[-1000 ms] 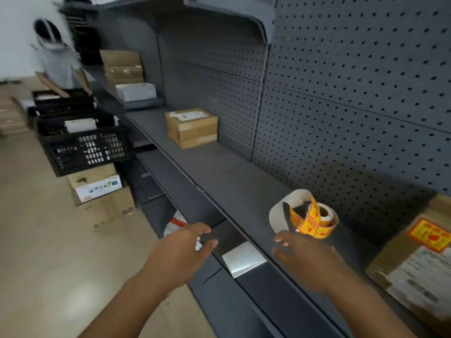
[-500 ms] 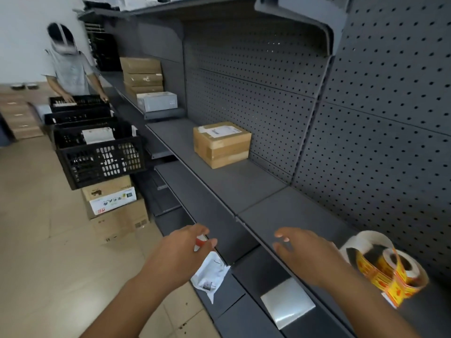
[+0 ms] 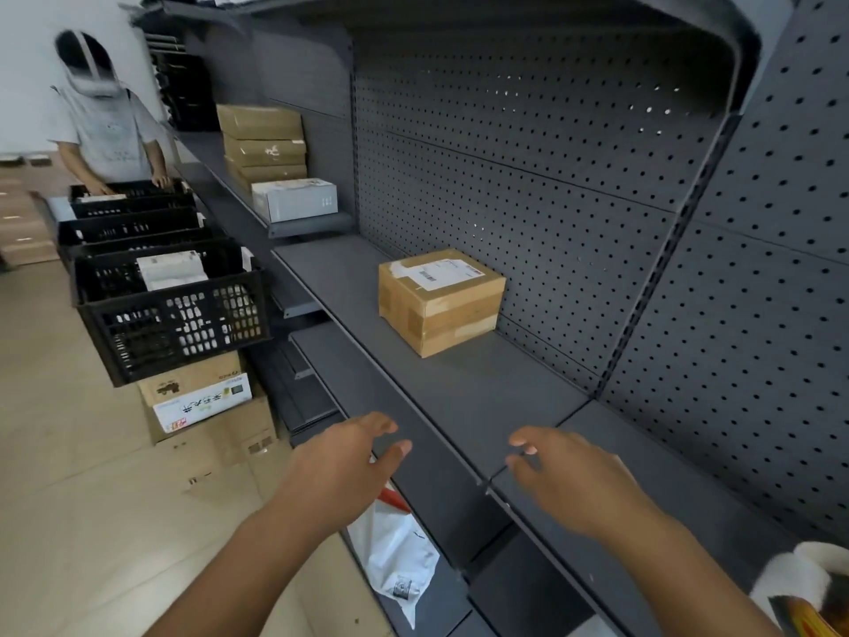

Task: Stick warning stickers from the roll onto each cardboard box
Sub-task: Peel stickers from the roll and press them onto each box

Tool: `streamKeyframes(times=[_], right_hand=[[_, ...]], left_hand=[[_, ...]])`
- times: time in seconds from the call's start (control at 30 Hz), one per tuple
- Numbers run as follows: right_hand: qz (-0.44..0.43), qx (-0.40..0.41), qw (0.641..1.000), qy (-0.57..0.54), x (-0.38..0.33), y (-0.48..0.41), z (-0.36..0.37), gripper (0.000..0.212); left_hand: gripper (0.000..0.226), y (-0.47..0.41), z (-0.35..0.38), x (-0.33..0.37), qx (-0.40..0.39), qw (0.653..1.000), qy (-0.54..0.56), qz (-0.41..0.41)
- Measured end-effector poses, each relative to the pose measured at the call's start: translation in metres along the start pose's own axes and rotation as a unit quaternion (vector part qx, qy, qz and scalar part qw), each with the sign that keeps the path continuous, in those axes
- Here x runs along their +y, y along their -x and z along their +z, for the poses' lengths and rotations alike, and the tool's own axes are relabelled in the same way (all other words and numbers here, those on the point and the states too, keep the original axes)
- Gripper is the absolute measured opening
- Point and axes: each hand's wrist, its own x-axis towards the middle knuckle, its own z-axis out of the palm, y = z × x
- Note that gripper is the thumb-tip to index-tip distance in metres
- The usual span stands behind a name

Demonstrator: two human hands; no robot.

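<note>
Fingers of the left hand loosely spread, slightly bent, gripping nothing; thumb tip points toward centre frame. Right hand the same: fingers apart and relaxed, nothing held. Both hands hover in the lower centre of the frame over the front edge of the grey shelf. Contact with it can't be told, and blur softens the fingertips. Forearms run off the bottom edge.

Sticker roll is in the bottom right corner, apparently resting on the shelf, well apart from both hands. Mostly cut off by the frame: only a white curl and a sliver of yellow show, print unreadable.

Cardboard box centre frame, further back on the same shelf, close to the pegboard back panel. White shipping label on top, text too small to read. Only the top and two sides are visible.

Under the left hand, a white mailer bag lies on a lower shelf, its upper part hidden by the hand. Upper centre-left: stack of brown boxes with a white box in front, on a higher shelf. Left of frame: black crates sit on cartons on the floor, contents partly hidden by the crate walls. Upper left: another person, blurred, hands at a far crate, lower body hidden behind the crates.
</note>
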Motion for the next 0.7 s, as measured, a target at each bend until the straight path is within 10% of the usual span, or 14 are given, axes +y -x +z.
streamKeyframes(times=[0.5,0.7], right_hand=[[-0.029,0.008,0.999,-0.041,-0.008,-0.151,-0.028,0.012],[0.031,0.01,0.98,-0.197,-0.016,-0.204,-0.021,0.051]], left_hand=[[0.046,-0.155,-0.003,-0.028,-0.008,0.999,0.027,-0.02],[0.037,-0.226,-0.012,-0.045,0.04,0.995,0.088,-0.027]])
